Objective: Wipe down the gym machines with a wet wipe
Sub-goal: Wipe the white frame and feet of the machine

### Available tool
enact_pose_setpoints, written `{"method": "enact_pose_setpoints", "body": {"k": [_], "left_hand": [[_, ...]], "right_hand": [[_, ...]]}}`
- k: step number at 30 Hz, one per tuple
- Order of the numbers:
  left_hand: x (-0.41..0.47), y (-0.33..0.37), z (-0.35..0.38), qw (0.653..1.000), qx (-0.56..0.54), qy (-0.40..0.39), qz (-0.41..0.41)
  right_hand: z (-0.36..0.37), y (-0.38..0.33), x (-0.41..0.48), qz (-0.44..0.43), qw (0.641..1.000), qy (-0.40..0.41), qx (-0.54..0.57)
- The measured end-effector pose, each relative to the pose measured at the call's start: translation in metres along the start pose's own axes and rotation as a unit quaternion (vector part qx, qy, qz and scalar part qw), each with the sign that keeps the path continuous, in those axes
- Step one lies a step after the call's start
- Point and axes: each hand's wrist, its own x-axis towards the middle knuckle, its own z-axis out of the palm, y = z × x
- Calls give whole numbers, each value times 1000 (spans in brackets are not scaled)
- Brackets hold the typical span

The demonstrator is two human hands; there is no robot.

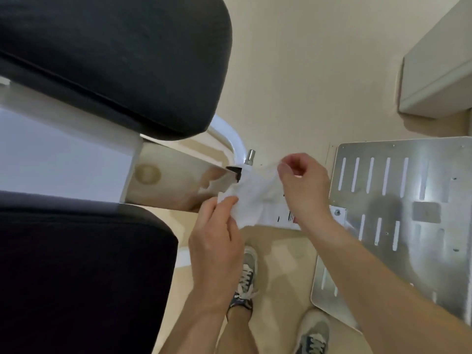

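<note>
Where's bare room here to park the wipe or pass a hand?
Free: the tops of the upper pad and lower pad, and the beige surface between upper pad and footplate. Crowded: by the white frame tube, where left hand and right hand pinch the wipe; shoes stand on the floor below.

Floor [306,72] open ahead; back pad [115,60], seat pad [76,277] block left, footplate [408,200] rt.

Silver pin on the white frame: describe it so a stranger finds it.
Start at the upper black pad; below its right corner a white frame tube curves down. The silver pin stands at the tube's end, above the wet wipe: a short shiny cylinder, unlike the black bracket beside it.
</note>
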Motion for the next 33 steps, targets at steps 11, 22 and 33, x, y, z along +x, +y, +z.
{"method": "enact_pose_setpoints", "body": {"k": [11, 22, 33], "left_hand": [[-44, -14, 18, 980, -93, 144, -103], [-41, -28, 31, 988, -58, 105, -97], [-25, -12, 50, 987, 105, 119, 35]], "right_hand": [[83, -3, -58, -330, 925, -168, -87], [80, 32, -39, -475, 842, -102, -236], [65, 111, -15, -510, 848, 26, -138]]}}
